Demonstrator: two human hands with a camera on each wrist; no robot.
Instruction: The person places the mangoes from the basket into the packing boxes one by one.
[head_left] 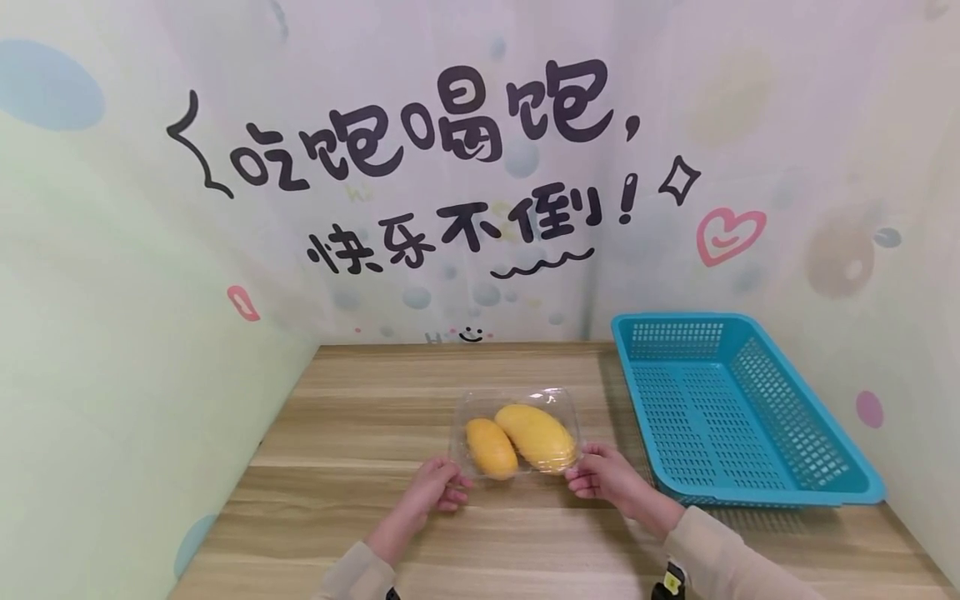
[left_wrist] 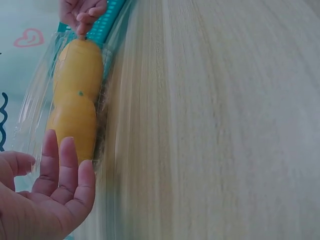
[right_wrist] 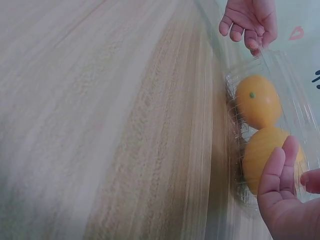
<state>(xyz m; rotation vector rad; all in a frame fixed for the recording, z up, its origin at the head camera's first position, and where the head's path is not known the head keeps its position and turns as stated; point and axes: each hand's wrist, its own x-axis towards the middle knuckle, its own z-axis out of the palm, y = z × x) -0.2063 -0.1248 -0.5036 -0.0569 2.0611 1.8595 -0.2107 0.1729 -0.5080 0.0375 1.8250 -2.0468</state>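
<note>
Two yellow-orange mangoes sit side by side in a clear plastic container (head_left: 480, 408) on the table. The smaller mango (head_left: 491, 448) is on the left, the larger mango (head_left: 536, 437) on the right. My left hand (head_left: 437, 487) holds the container's near left corner between thumb and fingers. At the near right corner, my right hand (head_left: 603, 477) pinches the rim, its other fingers curled below. Both wrist views show thumb and fingers on either side of the container's ends. Being see-through, the container's lid and rim are hard to make out.
A blue plastic basket (head_left: 806, 417) with perforated sides stands at the right of the wood-grain table (head_left: 337, 467). Behind the table is a pale wall (head_left: 420, 308) with black lettering and coloured drawings; further walls rise at left and right.
</note>
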